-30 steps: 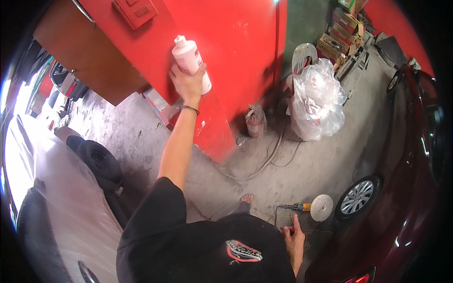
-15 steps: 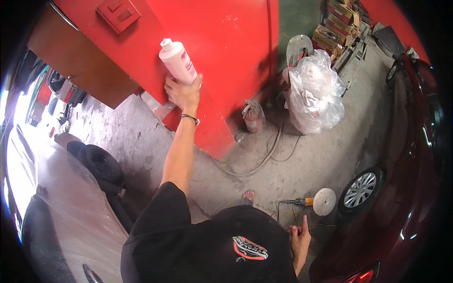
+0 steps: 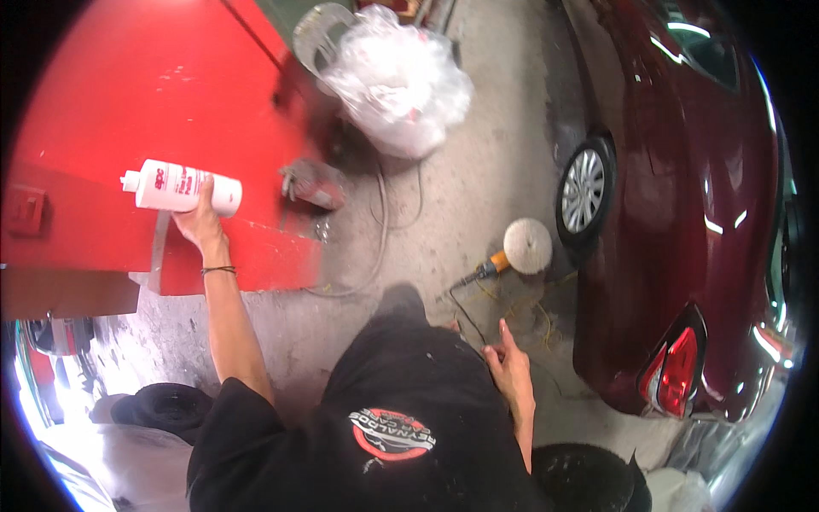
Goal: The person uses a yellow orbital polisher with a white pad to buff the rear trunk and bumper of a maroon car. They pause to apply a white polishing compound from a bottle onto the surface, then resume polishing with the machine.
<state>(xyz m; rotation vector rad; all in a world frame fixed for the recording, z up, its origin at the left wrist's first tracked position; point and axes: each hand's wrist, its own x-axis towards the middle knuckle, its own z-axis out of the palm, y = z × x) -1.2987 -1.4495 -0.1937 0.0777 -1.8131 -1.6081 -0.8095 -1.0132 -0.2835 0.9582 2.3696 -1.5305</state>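
My left hand (image 3: 201, 224) is wrapped round a white plastic bottle (image 3: 175, 186) with red print and a white nozzle cap. The bottle lies tilted nearly sideways, its cap toward the left, in front of the red wall. My right hand (image 3: 512, 375) hangs low beside my body with nothing in it; its index finger is stretched out and the other fingers are partly curled. Beyond that hand, on the floor, lies an orange and black power polisher (image 3: 490, 266) with a round whitish wool pad (image 3: 527, 247). The pad is close to a car wheel (image 3: 585, 189).
A dark red car (image 3: 657, 213) stands along the right. The red wall (image 3: 94, 111) fills the upper left. Ahead are a clear plastic bag (image 3: 397, 81), a dusty red canister (image 3: 316, 185) and a hose (image 3: 381, 230) on the concrete. Dark tires (image 3: 164, 410) lie at lower left.
The view has swung to the right, bringing more of the car in. The bottle has gone from upright to nearly sideways in my left hand. My right hand still hangs low.
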